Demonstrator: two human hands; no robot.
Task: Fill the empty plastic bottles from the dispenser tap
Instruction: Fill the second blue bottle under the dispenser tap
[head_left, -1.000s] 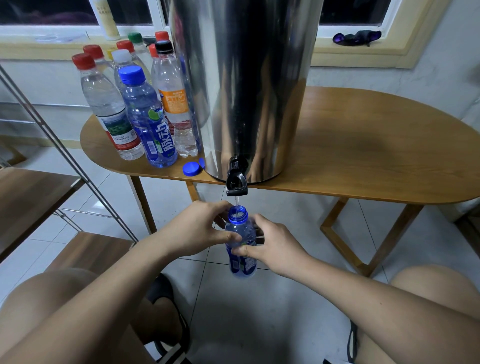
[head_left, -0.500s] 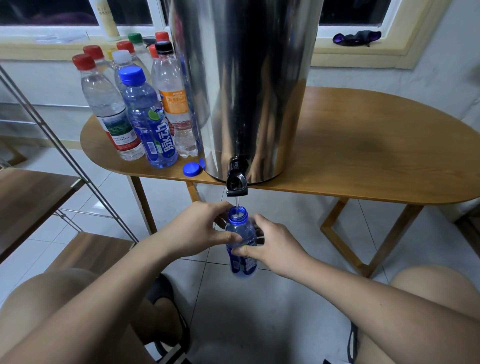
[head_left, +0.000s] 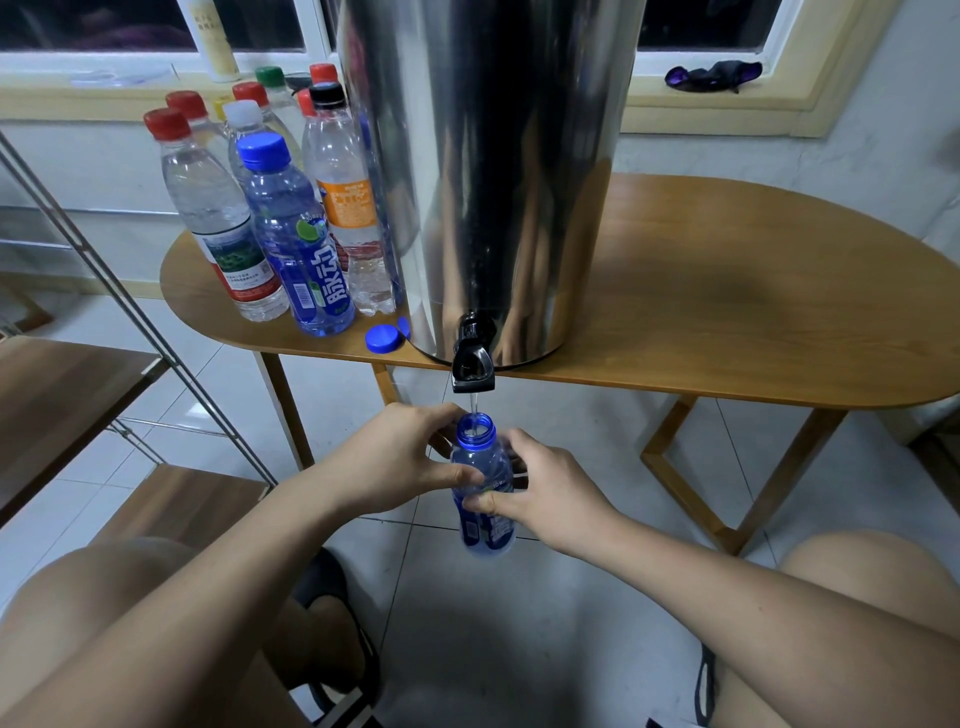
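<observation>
Two-point hold: left hand (head_left: 400, 457) grips the uncapped blue bottle (head_left: 482, 462) at its shoulder, right hand (head_left: 545, 493) pinches it lower at the label, likely to centre its mouth under the tap (head_left: 471, 364) just above them so the stream (head_left: 474, 402) lands inside.

The dispenser (head_left: 483, 182) runs out past the top edge, so its lid is unseen. Below its tap (head_left: 471, 364), the blue bottle (head_left: 485, 535) has its middle covered by the left grip (head_left: 395, 457) and right grip (head_left: 543, 493). The fingers behind it are hidden, and its fill level cannot be told. Left of the dispenser, the rear bottles (head_left: 270, 83) show little beyond their caps. Right of it, the table (head_left: 779, 312) is cut off by the edge.
</observation>
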